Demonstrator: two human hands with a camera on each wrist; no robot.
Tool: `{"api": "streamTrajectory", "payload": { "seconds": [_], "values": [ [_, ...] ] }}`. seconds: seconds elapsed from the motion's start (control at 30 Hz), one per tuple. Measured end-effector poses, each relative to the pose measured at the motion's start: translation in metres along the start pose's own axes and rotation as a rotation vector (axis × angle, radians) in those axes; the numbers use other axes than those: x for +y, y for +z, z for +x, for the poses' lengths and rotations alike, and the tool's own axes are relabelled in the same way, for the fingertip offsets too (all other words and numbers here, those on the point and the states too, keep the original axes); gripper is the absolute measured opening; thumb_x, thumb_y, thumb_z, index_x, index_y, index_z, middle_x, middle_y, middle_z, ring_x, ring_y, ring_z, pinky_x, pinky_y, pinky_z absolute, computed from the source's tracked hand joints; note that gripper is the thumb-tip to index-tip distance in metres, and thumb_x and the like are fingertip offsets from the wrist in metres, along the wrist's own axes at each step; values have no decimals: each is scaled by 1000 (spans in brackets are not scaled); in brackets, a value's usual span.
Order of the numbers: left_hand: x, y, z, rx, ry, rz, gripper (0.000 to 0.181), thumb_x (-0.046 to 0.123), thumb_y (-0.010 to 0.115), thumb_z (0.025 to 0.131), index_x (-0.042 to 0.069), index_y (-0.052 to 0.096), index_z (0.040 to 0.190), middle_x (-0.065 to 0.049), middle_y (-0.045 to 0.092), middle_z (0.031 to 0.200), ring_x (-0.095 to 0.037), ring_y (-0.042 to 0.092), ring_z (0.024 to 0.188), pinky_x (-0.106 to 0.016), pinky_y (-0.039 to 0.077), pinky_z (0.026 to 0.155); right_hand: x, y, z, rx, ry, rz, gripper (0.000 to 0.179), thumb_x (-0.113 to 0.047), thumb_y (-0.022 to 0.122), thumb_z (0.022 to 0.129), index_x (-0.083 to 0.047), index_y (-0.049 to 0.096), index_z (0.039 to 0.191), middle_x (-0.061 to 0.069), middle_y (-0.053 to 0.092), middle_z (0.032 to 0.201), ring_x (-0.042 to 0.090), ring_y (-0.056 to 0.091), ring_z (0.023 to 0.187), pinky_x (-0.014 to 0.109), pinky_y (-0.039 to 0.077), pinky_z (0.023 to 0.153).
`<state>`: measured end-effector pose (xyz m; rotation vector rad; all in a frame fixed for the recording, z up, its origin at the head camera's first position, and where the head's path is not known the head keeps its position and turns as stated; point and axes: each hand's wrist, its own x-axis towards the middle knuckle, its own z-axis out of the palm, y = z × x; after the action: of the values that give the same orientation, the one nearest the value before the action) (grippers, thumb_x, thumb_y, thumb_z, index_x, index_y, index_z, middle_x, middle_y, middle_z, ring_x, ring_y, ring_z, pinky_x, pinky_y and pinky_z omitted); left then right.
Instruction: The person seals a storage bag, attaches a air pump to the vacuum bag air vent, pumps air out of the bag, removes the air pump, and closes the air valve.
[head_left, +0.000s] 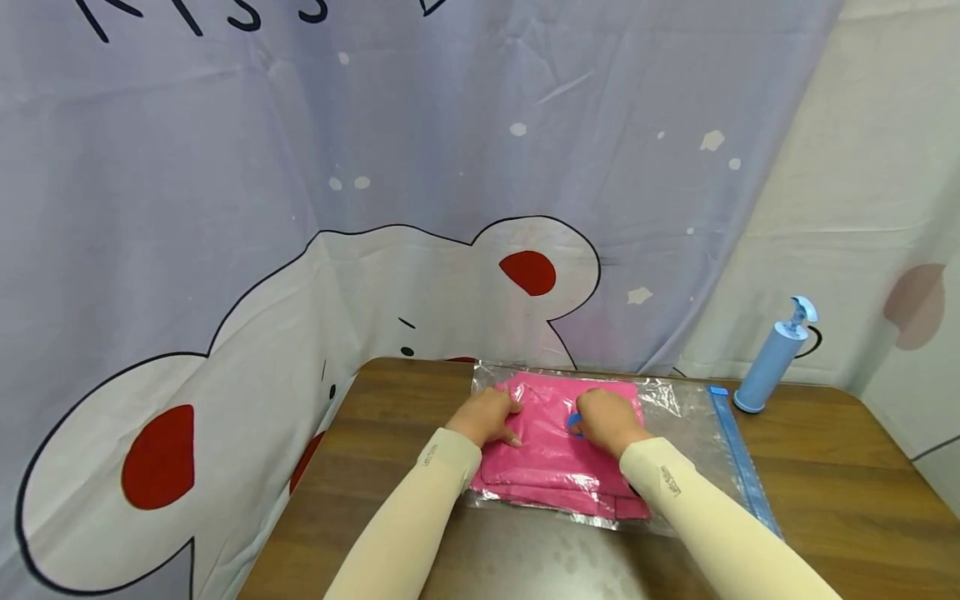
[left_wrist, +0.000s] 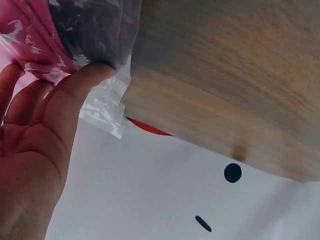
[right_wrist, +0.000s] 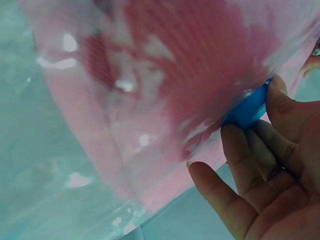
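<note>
A clear plastic storage bag (head_left: 686,417) lies flat on the wooden table with folded pink cloth (head_left: 543,462) inside. My left hand (head_left: 485,417) rests on its left part, fingers spread over the plastic. From the left wrist view, that hand (left_wrist: 40,145) has its thumb along the bag's crinkled edge. On top of the bag, my right hand (head_left: 609,418) pinches a round blue valve cap (right_wrist: 247,107) between thumb and fingers, while one finger stretches out over the plastic. Along the bag's right end runs a blue zip strip (head_left: 742,467), with a small blue slider (head_left: 718,391) at its far end.
A blue hand pump (head_left: 772,362) stands upright at the table's back right, beyond the zip strip. Behind the wooden table (head_left: 405,408) hangs a printed curtain (head_left: 420,142), close against the back edge.
</note>
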<state>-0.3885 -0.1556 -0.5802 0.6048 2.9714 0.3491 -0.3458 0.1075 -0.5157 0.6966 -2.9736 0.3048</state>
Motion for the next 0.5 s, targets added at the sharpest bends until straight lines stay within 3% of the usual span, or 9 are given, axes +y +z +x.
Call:
{"api": "streamTrajectory", "payload": {
  "seconds": [0.1,0.2,0.37,0.5],
  "values": [
    [28,-32,-24,-31,-41,0,71,43,101,82,22,79,146,-9,80,146,-30,75,136,-48,60,120,10,9,3,15,-31,36,32,-23,99,85,-12,70,77,4,69,77,23,63,69,48,59,63],
    [41,-49,-38,-47,-56,-10,71,42,99,85,19,76,149,-9,79,149,-29,74,139,-45,58,123,18,11,7,7,-44,73,32,-25,99,86,-12,71,76,3,69,74,22,61,67,48,58,64],
    [43,-53,-41,-42,-65,0,70,42,98,86,20,76,149,-7,80,147,-26,75,136,-44,59,122,41,34,24,-9,30,125,33,-37,90,92,-13,74,75,1,70,68,21,58,64,44,54,64],
    [41,-50,-38,-40,-61,-2,72,42,99,84,21,76,149,-8,79,148,-28,75,137,-46,59,121,60,59,35,-11,100,160,32,-42,94,89,-17,77,76,-2,72,70,19,60,65,40,54,62]
  ]
}}
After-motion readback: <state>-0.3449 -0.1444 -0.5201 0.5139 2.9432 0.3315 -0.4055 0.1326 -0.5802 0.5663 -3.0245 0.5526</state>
